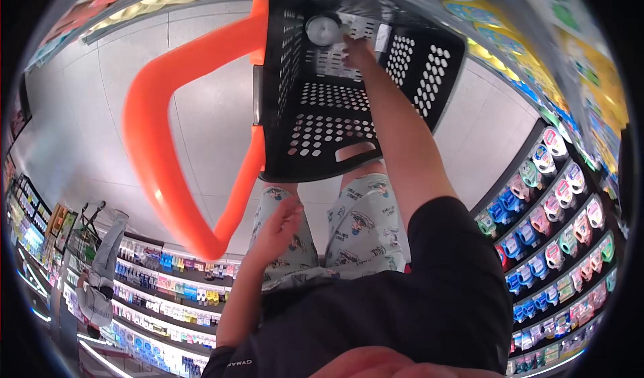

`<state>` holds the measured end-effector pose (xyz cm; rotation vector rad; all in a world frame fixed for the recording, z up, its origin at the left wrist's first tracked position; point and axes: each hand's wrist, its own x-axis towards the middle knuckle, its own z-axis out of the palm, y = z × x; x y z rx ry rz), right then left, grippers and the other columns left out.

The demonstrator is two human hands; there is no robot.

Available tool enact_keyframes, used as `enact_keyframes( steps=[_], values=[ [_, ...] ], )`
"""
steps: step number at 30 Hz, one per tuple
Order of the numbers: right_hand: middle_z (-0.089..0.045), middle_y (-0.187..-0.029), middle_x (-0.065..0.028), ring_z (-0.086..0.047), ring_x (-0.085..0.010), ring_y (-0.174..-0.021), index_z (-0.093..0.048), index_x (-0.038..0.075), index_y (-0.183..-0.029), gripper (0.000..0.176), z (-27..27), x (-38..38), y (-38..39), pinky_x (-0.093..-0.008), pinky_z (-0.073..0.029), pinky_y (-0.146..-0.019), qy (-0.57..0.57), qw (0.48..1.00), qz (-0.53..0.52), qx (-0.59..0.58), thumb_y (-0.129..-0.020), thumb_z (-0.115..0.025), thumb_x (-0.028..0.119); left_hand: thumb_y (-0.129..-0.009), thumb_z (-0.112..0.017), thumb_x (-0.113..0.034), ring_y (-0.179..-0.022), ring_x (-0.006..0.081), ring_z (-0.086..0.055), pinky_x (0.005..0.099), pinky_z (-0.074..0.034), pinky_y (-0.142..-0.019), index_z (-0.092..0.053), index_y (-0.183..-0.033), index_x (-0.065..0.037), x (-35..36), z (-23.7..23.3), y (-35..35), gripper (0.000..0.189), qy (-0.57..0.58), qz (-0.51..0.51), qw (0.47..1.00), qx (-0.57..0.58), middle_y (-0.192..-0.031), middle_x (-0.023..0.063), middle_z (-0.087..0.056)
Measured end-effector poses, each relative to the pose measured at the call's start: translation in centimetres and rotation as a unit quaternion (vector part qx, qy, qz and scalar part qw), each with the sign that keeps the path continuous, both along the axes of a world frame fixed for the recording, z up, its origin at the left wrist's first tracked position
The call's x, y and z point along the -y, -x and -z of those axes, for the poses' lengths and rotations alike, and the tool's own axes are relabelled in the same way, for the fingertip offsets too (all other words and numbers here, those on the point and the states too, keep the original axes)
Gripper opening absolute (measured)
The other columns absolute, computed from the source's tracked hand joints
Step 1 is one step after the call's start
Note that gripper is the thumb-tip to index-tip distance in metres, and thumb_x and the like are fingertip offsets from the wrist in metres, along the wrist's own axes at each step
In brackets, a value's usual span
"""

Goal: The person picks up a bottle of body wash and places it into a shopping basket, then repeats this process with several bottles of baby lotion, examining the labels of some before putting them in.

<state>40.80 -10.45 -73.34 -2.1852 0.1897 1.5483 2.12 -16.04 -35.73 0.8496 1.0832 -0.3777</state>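
Basket [275, 167] reach seems underway: right hand [358, 52] partly curled beside a round tub [323, 30], hold unclear; left hand [280, 229] loosely open, empty. Shifting the tub calls for secure fingers.

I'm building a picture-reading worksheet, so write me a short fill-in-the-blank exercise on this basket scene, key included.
The large handle on the black basket is coloured ____.
The left hand is outside the basket, while the right hand is ____ it.
The short-sleeved shirt is coloured ____.

Missing words: orange; inside; black.
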Motion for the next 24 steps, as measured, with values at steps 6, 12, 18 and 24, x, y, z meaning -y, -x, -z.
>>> enact_keyframes(
  steps=[6,12,18,24],
  values=[
    [-0.076,-0.088,-0.0105,-0.074,-0.0246,-0.079,-0.07,0.006,-0.108,0.032,-17.3,8.8,4.1,-0.0374,-0.056,-0.072,-0.136,0.905,-0.244,0.322,-0.101,-0.055,0.033,-0.109,-0.044,-0.029,-0.119,0.0223,-0.06,0.0373,-0.048,-0.1,-0.049,-0.142,-0.002,-5.5,-6.7,3.3,0.043,-0.078,-0.17,0.98,-0.073,-0.133,0.0119,-0.061],
    [-0.069,-0.074,-0.0084,-0.069,-0.0168,-0.062,-0.064,0.003,-0.099,0.03,-34.7,18.1,5.7,-0.0321,-0.052,-0.053,-0.205,0.971,-0.01,0.12,-0.104,-0.052,0.031,-0.11,-0.041,-0.04,-0.139,0.0288,-0.047,0.0426,-0.043,-0.11,-0.043,-0.15,-0.003,-11.8,-18.6,0.1,0.054,-0.308,-0.163,0.936,0.041,-0.15,0.0156,-0.049],
    [-0.073,-0.085,-0.0128,-0.069,-0.0198,-0.06,-0.065,0.004,-0.103,0.029,-48.1,23.6,6.5,-0.0333,-0.054,-0.052,-0.123,0.985,0.01,0.117,-0.101,-0.049,0.029,-0.101,-0.06,-0.025,-0.144,0.0357,-0.043,0.0393,-0.035,-0.116,-0.023,-0.156,0.005,-12.3,-19.9,-2.5,0.073,-0.35,0.098,0.918,0.159,-0.149,0.029,-0.047],
    [-0.071,-0.075,-0.0144,-0.068,-0.0212,-0.056,-0.064,-0.002,-0.099,0.029,-52.3,29.3,7.3,-0.0339,-0.053,-0.051,-0.154,0.946,0.119,0.26,-0.097,-0.046,0.021,-0.098,-0.057,-0.027,-0.104,0.0525,-0.065,0.0528,-0.053,-0.089,-0.006,-0.154,0.011,-14.1,-15.8,-4.1,0.085,-0.439,0.23,0.868,0.004,-0.109,0.0381,-0.065]
  ],
)
